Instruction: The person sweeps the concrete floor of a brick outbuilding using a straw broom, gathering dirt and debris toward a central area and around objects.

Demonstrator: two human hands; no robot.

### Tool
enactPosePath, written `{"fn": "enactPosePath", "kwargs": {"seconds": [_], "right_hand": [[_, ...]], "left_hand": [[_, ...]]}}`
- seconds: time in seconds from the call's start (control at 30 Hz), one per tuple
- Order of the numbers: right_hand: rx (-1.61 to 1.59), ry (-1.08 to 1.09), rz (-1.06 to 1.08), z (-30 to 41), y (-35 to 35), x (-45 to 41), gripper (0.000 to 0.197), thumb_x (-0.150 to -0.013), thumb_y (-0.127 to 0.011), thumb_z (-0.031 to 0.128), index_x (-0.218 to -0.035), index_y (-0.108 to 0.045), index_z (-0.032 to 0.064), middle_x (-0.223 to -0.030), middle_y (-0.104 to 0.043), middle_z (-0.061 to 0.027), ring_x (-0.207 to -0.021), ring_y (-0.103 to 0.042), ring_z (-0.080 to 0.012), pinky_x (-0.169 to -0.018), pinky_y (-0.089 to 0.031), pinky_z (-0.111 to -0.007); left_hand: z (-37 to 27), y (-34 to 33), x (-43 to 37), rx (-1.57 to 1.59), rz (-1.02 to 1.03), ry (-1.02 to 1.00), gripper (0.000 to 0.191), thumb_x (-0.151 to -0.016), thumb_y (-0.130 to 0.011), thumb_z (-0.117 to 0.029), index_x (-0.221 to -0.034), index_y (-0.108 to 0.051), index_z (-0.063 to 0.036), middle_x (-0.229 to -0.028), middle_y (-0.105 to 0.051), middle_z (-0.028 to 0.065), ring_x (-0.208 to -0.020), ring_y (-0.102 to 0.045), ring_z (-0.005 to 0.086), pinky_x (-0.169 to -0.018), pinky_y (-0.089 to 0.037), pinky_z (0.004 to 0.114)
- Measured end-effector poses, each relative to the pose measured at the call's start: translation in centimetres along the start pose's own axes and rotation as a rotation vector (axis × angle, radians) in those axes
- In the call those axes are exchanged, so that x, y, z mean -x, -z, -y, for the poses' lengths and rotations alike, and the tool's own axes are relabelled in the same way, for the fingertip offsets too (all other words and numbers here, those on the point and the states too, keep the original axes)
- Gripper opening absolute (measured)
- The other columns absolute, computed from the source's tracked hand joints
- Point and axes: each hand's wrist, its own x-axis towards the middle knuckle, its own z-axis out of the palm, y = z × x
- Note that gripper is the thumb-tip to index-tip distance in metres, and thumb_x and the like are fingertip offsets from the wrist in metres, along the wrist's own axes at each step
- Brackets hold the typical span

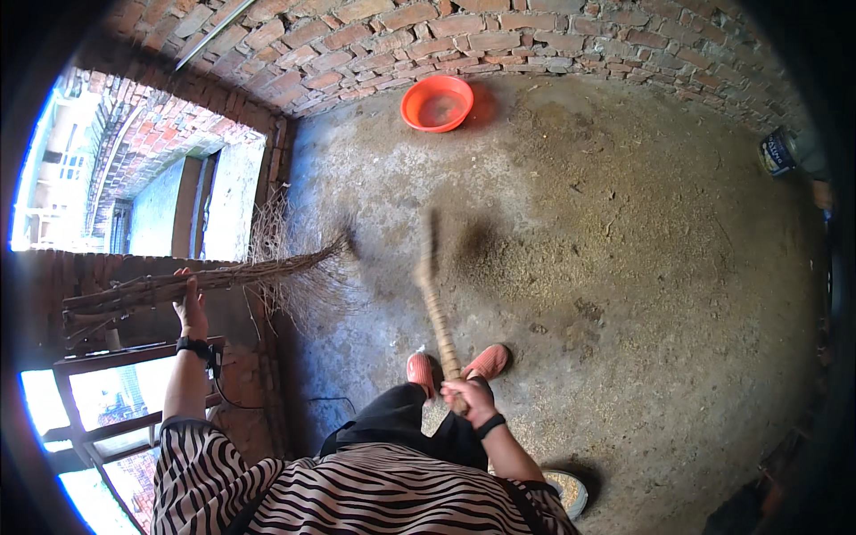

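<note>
My left hand (192, 309) is raised at the left and grips the thick stick end of a twig broom (221, 275). The broom lies sideways, its fine twigs fanning out over the floor side. My right hand (471, 400) holds the lower end of a pale stick-like tool (438, 314) with a ringed, bound grip. This tool points away from me, between the broom and a patch of scattered grain (542, 271). Its far end is blurred, so I cannot tell what form it has.
An orange plastic basin (438, 105) stands by the brick wall (481, 33). A labelled tin (778, 152) is at the far right. Near my right side sits a pale bowl (580, 487) holding grain. At the left are an open window (257, 200) and a cable (331, 399).
</note>
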Motion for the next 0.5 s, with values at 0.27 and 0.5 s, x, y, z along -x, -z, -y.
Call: {"fn": "enactPosePath", "kwargs": {"seconds": [0.27, 0.5], "right_hand": [[-0.442, 0.02, 0.066, 4.1, 9.3, 11.6, 0.017, -0.086, -0.052, 0.01, -0.092, -0.043, -0.0025, -0.066, -0.043, 0.0005, -0.047, -0.041, -0.0072, -0.042, -0.034, -0.018], [0.008, 0.712, -0.787, 10.8, 14.8, 25.8, 0.016, -0.082, -0.057, 0.012, -0.087, -0.049, -0.0006, -0.065, -0.045, -0.0013, -0.053, -0.045, -0.0078, -0.042, -0.034, -0.02]], "left_hand": [[0.6, 1.7, 0.2, -0.084, -0.001, -0.025, 0.046, -0.083, -0.066, -0.029, -0.125, -0.048, -0.0236, -0.126, -0.051, -0.0087, -0.115, -0.043, 0.009, -0.092, -0.033, 0.038], [2.8, 5.8, -0.2, 0.073, -0.025, 0.063, 0.048, -0.08, -0.066, -0.027, -0.125, -0.049, -0.0243, -0.122, -0.054, -0.0086, -0.113, -0.045, 0.0084, -0.091, -0.035, 0.035]]}}
